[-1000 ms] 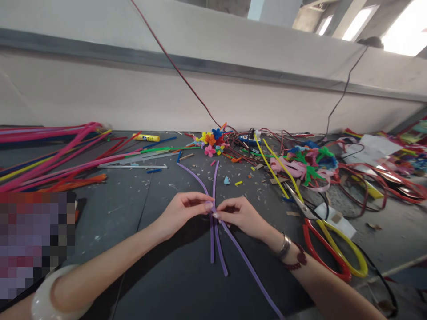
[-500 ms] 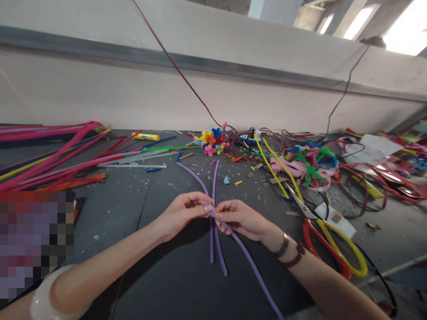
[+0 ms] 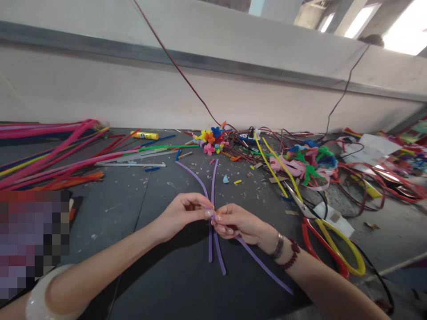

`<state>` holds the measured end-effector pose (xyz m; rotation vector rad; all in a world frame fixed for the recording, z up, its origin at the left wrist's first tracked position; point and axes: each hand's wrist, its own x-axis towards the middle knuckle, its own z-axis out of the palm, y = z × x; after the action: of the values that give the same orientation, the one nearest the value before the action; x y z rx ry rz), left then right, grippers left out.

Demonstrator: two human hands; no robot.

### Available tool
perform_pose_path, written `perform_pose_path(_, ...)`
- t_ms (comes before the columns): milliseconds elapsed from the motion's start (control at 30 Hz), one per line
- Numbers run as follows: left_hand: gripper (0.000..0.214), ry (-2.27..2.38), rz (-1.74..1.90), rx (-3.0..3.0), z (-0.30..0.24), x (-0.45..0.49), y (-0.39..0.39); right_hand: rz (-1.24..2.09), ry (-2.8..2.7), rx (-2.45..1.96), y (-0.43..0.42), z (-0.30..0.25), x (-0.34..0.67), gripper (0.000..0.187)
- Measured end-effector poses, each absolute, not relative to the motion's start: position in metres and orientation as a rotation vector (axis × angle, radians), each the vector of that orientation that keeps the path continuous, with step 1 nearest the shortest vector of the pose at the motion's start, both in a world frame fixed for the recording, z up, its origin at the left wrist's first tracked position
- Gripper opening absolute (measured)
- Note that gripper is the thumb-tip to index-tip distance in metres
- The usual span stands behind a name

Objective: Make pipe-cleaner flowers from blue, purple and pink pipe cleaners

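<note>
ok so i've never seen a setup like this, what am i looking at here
There's no machine: these are a person's own bare hands, seen by a camera worn on the head, looking forward and down. The left hand and right hand meet, fingers pinching purple pipe cleaners near the middle, the ends spreading out above and below. On the dark table lie a bundle of coloured strands at left, a yellow tube, small bright flowers at the back, and scissors at right.
</note>
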<state>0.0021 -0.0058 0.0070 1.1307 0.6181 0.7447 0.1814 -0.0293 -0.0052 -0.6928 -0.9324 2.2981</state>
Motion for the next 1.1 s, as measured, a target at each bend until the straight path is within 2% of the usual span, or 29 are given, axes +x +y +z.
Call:
perform_pose_path(467, 0.003, 0.573, 0.720, 1.096, 0.005, 0.001, -0.006, 2.424, -0.814, -0.598, -0.030, -0.006, 0.182, 0.015)
perform_pose_path(633, 0.007, 0.635, 0.734, 1.120, 0.006, 0.001, -0.006, 2.343, -0.884, -0.668, -0.033, -0.002, 0.179, 0.013)
perform_pose_path(733, 0.009, 0.723, 0.764, 1.136, 0.006, 0.001, -0.006, 2.046, -1.154, -0.903, -0.034, 0.005, 0.180, 0.016)
perform_pose_path(867, 0.009, 0.875, 0.759, 1.183, 0.008, 0.002, -0.005, 1.288, -1.744, -1.182, -0.037, 0.010, 0.183, 0.015)
perform_pose_path(967, 0.009, 0.947, 0.724, 1.181, 0.010, 0.004, -0.005, 0.638, -2.152, -1.114, -0.039, 0.010, 0.185, 0.014)
perform_pose_path(1100, 0.009, 0.970, 0.705, 1.119, 0.007, 0.006, -0.005, 0.052, -2.461, -0.975, -0.041, 0.007, 0.188, 0.022)
